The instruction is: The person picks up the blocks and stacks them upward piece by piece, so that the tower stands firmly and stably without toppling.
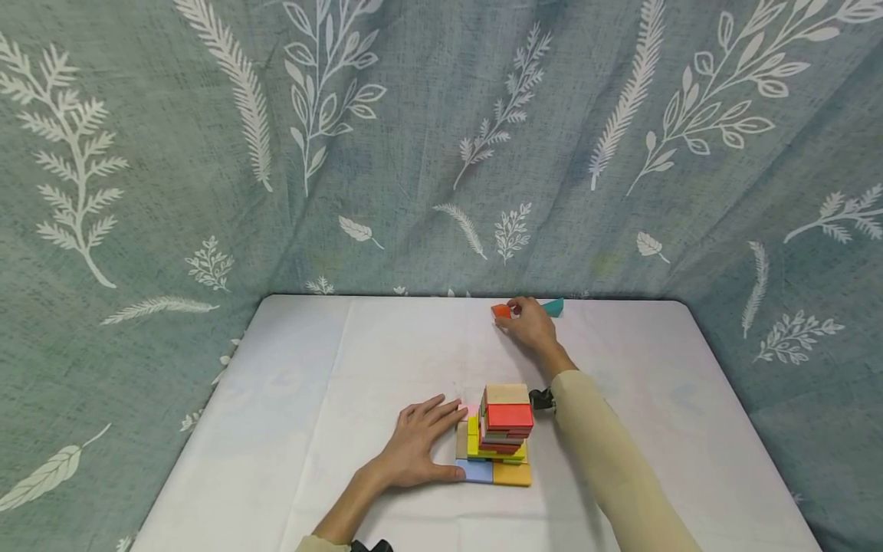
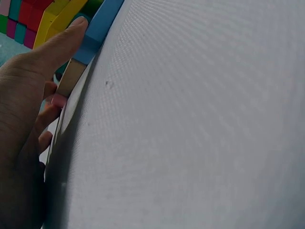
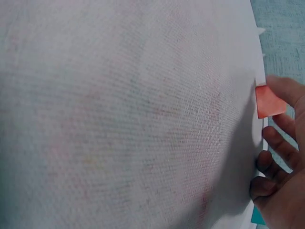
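At the table's far edge my right hand (image 1: 530, 323) pinches an orange block (image 1: 501, 311) between thumb and fingers. The right wrist view shows the same orange block (image 3: 269, 101) between the thumb and a fingertip. My left hand (image 1: 421, 445) lies with spread, straight fingers at the left side of a stacked block tower (image 1: 509, 418). Its thumb reaches the blue block (image 1: 476, 471) at the base, and in the left wrist view the thumb overlaps the blue block (image 2: 97, 36). Red, yellow and wooden blocks make up the layers above, with a wooden one on top.
A teal block (image 1: 553, 307) lies at the far edge, just right of my right hand. A white cloth covers the table (image 1: 386, 345). Behind it hangs a green curtain (image 1: 414, 153) with white leaf prints. A yellow-orange block (image 1: 512, 475) forms the tower's front right base.
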{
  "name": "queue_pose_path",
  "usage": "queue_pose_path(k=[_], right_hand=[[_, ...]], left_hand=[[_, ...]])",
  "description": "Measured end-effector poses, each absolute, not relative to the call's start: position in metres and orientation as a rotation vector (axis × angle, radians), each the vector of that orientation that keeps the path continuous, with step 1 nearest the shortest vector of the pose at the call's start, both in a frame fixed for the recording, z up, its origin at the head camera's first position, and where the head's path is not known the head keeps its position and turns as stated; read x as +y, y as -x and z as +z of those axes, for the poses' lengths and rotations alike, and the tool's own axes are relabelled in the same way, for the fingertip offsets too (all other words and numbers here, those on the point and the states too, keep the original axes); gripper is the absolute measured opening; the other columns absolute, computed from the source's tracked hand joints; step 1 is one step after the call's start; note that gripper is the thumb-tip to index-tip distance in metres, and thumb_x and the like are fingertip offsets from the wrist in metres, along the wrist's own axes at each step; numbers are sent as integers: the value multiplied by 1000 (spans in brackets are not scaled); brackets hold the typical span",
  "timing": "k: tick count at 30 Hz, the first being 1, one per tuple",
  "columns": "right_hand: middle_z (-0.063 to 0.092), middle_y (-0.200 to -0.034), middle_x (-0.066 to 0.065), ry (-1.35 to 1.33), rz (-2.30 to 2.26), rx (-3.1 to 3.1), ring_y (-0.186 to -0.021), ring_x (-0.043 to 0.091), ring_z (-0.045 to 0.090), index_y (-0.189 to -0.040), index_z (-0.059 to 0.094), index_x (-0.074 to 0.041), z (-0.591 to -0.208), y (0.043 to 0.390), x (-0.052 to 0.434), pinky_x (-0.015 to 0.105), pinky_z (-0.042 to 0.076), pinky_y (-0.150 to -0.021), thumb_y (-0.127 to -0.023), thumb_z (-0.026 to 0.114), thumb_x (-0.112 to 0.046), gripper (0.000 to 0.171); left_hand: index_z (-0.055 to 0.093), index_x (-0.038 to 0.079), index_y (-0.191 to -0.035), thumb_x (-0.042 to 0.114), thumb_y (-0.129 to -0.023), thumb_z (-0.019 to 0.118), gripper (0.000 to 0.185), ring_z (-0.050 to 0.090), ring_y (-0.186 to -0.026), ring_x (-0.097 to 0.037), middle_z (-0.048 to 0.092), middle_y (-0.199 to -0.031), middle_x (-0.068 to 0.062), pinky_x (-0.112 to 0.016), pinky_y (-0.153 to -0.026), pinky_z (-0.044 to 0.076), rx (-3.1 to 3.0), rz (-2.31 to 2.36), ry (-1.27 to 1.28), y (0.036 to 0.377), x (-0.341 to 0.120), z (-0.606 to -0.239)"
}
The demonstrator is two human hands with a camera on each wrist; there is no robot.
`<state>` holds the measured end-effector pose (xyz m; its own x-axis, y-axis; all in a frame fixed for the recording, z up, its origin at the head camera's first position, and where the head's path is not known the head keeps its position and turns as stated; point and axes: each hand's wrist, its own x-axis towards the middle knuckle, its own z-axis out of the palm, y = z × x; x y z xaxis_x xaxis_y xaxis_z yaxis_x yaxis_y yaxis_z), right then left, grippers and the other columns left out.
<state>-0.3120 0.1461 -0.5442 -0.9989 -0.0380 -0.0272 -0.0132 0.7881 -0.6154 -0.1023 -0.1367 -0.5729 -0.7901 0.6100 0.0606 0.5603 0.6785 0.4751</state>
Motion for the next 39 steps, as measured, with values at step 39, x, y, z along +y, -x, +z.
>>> queue_pose_path(k=[39], right_hand=[[62,-113,-18,1111,-1121,2722,-92,8,50,-122,66,-33,-402,129,191,30,46,-76,-87,79,-27,37]], left_hand=[[35,25,-158,78,-78,63,100,24,-151,-30,35,-162,2,-60,-111,22,2831,768,-1051,101,-137,-573]])
